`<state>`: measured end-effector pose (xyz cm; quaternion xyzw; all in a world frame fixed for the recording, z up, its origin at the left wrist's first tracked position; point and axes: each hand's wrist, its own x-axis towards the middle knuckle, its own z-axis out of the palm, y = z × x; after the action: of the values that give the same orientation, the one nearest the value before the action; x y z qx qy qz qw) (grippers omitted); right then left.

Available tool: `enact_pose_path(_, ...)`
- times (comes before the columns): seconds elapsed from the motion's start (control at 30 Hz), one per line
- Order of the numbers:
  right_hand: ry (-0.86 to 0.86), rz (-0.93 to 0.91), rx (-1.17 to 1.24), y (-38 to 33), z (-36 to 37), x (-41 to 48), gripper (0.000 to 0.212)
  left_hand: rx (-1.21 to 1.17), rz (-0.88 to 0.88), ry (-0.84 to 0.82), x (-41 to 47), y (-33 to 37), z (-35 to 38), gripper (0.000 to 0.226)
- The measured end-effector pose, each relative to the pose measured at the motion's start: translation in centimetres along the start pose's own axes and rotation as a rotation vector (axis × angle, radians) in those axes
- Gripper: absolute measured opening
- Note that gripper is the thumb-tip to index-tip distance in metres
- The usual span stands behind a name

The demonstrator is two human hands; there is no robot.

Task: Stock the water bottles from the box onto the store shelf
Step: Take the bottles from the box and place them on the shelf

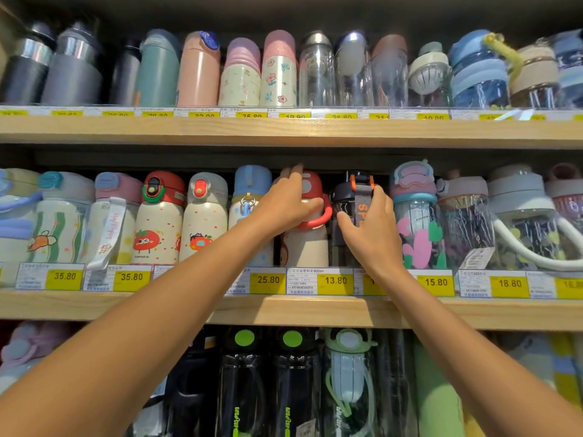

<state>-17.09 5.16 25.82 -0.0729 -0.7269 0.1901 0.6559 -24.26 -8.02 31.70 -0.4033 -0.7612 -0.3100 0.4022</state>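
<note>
On the middle shelf (290,310), my left hand (284,206) wraps around the upper part of a cream bottle with a red lid and red loop handle (310,244). Beside it on the right stands a dark bottle with an orange clip and grey strap (348,200). My right hand (369,228) grips that dark bottle at its strap and side. Both bottles stand upright on the shelf, above the 13.80 price tag (320,280). The box is not in view.
Patterned cream bottles (159,222) fill the middle shelf to the left; clear bottles (416,216) crowd it to the right. The upper shelf (284,130) holds flasks and clear bottles close overhead. Black and green bottles (293,380) stand on the shelf below.
</note>
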Motion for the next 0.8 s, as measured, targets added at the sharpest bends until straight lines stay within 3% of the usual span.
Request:
enact_pose_path(0.13,0.073,-0.058,-0.022,-0.2,-1.3,-0.7,0.061,-0.054,0.012,0.176,-1.0,0.5,0.4,0.067)
enact_pose_path(0.23,0.181,-0.162,-0.042,-0.1,-3.1,-1.2,0.046,-0.110,0.136,0.420,-1.8,1.9,0.5,0.052)
enact_pose_path(0.33,0.275,-0.236,-0.041,1.0,-5.1,-1.1,0.035,-0.155,0.273,0.527,-2.7,4.6,1.1,0.039)
enact_pose_path(0.5,0.354,-0.234,-0.044,4.2,-8.7,0.9,0.031,-0.135,0.353,0.471,-3.1,9.8,3.3,0.040)
enact_pose_path(0.67,0.245,-0.161,-0.171,9.0,-12.1,3.3,0.046,-0.095,0.137,0.254,-1.2,15.4,6.5,0.073)
enact_pose_path(0.8,0.070,-0.071,-0.282,11.4,-12.6,3.8,0.075,-0.166,-0.035,0.227,-1.1,17.8,9.3,0.084)
